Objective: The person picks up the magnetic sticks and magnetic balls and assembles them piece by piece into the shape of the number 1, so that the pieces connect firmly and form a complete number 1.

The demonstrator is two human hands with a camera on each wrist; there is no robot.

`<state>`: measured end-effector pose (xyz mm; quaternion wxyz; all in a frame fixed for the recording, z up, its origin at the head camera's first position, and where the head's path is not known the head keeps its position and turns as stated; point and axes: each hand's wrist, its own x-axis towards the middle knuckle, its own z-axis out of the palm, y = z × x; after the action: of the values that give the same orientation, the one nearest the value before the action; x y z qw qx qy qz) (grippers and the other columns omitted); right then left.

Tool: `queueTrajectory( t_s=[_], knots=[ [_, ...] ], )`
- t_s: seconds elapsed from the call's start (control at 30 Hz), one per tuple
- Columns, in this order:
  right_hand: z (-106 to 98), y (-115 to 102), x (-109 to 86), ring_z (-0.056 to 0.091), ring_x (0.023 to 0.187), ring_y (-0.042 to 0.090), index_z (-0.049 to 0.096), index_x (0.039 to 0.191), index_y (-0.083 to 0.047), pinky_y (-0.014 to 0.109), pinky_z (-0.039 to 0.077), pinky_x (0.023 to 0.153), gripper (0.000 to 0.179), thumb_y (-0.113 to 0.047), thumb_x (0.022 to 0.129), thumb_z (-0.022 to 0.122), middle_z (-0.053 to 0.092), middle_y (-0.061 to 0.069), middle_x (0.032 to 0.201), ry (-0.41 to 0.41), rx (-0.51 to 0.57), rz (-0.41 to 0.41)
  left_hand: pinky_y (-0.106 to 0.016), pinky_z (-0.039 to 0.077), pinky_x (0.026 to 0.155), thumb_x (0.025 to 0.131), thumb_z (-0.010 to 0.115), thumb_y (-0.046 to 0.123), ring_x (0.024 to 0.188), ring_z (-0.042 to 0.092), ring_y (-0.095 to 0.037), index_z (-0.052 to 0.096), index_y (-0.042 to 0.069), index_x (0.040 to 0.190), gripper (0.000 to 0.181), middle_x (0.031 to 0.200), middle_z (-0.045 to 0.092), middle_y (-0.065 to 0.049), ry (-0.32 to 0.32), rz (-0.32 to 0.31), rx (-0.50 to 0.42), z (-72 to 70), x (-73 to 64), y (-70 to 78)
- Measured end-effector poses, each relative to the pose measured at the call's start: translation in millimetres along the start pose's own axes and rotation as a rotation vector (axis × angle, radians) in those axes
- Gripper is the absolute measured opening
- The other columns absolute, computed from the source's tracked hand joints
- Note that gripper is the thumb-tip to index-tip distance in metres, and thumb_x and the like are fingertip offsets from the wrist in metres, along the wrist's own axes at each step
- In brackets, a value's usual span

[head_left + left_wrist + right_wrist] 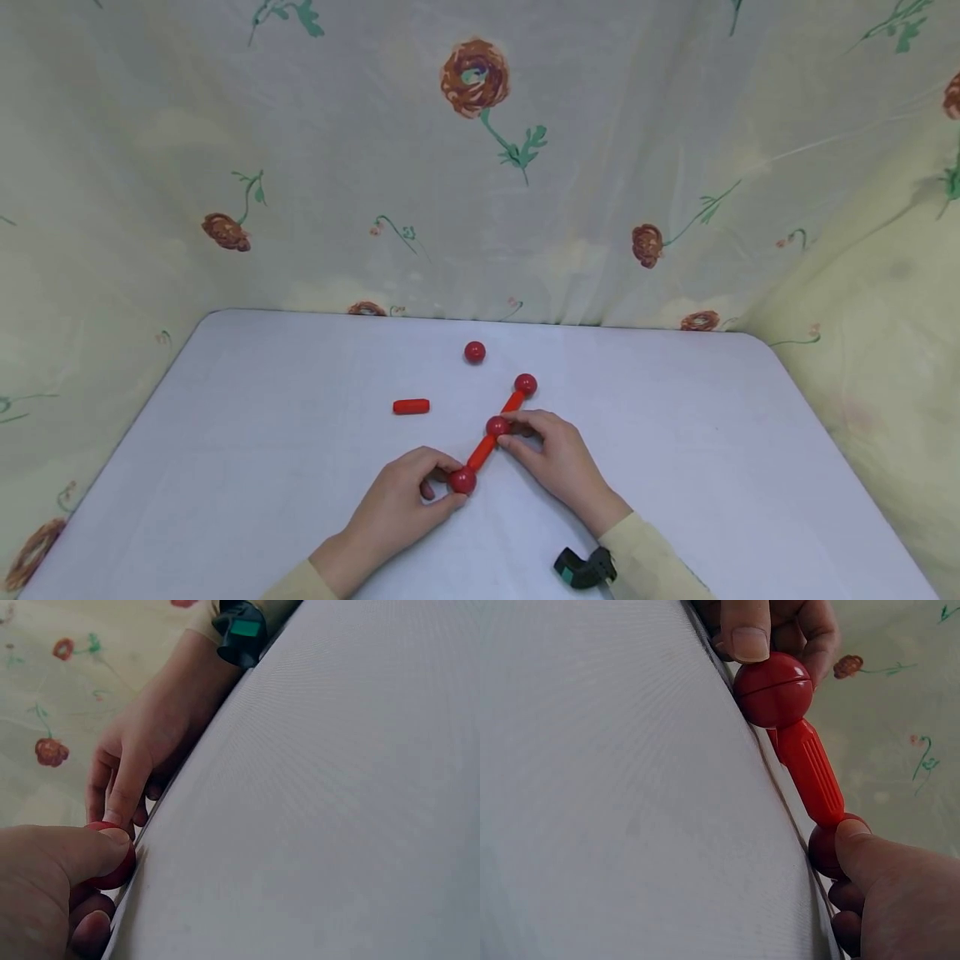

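Three red balls and two red rods stand joined in a slanting line on the white table in the head view. My left hand pinches the near ball between thumb and fingers. The middle ball is held by the thumb and fingertips of my right hand. Between these two balls runs a ridged red rod, close up in the right wrist view. Past my right fingertips, a second rod leads to the far ball. In the left wrist view my left thumb partly covers its ball.
A loose red rod lies left of the joined pieces. Farther back sits a single red ball. A black device is at my right wrist. Flowered cloth hangs behind the white table and along its sides.
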<state>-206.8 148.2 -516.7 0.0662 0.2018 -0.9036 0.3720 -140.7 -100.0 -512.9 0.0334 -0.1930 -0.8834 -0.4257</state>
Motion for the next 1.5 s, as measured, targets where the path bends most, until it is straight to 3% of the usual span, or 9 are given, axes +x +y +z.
queueTrajectory(
  t_s=[0.27,0.63,0.83,1.03,1.33,1.5],
  knots=[
    [-1.1,-0.4,0.0,0.061,0.092,0.004,0.071,0.116,-0.024,0.028,0.053,0.083,0.032,-0.031,0.087,0.078,0.066,-0.016,0.105,-0.006,-0.014,0.007,-0.021,0.052,0.067,0.081,0.084,0.024,0.084,0.059,-0.005,0.069,0.024,0.110,0.032,0.100,0.063,0.017,0.034,0.022,-0.016,0.1,-1.1,1.1],
    [0.1,-2.2,2.7,0.060,0.090,0.003,0.070,0.118,-0.024,0.027,0.053,0.081,0.032,-0.029,0.087,0.078,0.065,-0.017,0.104,0.006,-0.014,0.001,-0.020,0.052,0.067,0.081,0.084,0.025,0.085,0.059,-0.005,0.069,0.024,0.111,0.034,0.100,0.063,0.017,0.042,-0.010,0.007,-1.6,-1.8,1.2],
    [0.2,-1.6,2.4,0.059,0.088,0.004,0.070,0.117,-0.024,0.027,0.053,0.079,0.032,-0.029,0.086,0.079,0.065,-0.017,0.102,0.012,-0.024,0.025,-0.020,0.052,0.068,0.082,0.083,0.026,0.085,0.058,-0.004,0.069,0.025,0.114,0.035,0.100,0.063,0.017,0.020,-0.038,0.017,-1.4,-1.5,3.0],
    [-1.1,-1.1,3.1,0.060,0.091,0.001,0.070,0.118,-0.026,0.028,0.053,0.082,0.032,-0.030,0.087,0.078,0.066,-0.017,0.103,0.018,-0.021,0.014,-0.020,0.051,0.068,0.083,0.082,0.027,0.084,0.058,-0.004,0.068,0.024,0.115,0.034,0.099,0.063,0.016,0.015,-0.027,0.027,-1.7,0.3,1.4],
    [-1.4,-0.8,2.4,0.059,0.089,0.002,0.070,0.119,-0.026,0.028,0.052,0.076,0.032,-0.031,0.087,0.077,0.065,-0.016,0.101,0.028,-0.028,0.053,-0.020,0.052,0.068,0.083,0.082,0.026,0.082,0.057,-0.004,0.067,0.025,0.117,0.037,0.100,0.063,0.013,0.002,-0.040,0.024,-1.6,-0.5,1.1],
    [-1.9,-1.0,3.4,0.058,0.088,0.005,0.070,0.120,-0.025,0.026,0.052,0.073,0.035,-0.031,0.087,0.078,0.065,-0.014,0.101,0.033,-0.035,0.090,-0.021,0.052,0.069,0.083,0.082,0.027,0.083,0.059,-0.003,0.066,0.023,0.117,0.038,0.101,0.063,0.011,-0.020,-0.080,-0.004,-4.5,2.2,1.8]
  ],
)
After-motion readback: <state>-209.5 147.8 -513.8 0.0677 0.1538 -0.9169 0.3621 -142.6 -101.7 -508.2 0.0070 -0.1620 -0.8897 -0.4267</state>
